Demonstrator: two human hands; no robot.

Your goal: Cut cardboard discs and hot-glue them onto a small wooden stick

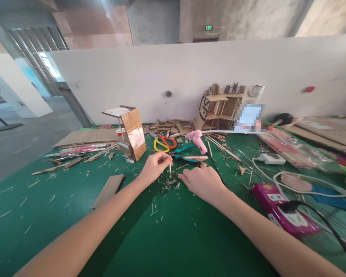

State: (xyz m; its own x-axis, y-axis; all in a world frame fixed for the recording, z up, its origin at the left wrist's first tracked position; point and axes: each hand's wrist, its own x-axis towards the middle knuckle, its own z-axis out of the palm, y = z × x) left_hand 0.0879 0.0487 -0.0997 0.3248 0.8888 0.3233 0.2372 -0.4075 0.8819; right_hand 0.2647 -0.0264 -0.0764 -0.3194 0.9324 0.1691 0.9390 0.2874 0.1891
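Near the middle of the green table, my left hand (155, 167) pinches a short thin wooden stick (170, 171), which points down over a scatter of wood shavings (170, 184). Just right of the shavings is my right hand (203, 182), its fingers curled in; whatever they may hold is hidden from me. Pliers with teal handles (187, 148) lie beyond both hands. Scissors with one yellow and one orange handle (165, 143) are close behind my left hand. A pink glue gun (200, 141) rests past my right hand, its dark cord running toward me.
A small cardboard structure (134, 134) stands at left, and a cardboard shelf unit (219, 109) by the wall. Left of my forearm lies a cardboard strip (108, 191). On the right are a purple power strip (282, 209), tangled cables and a white adapter (272, 158).
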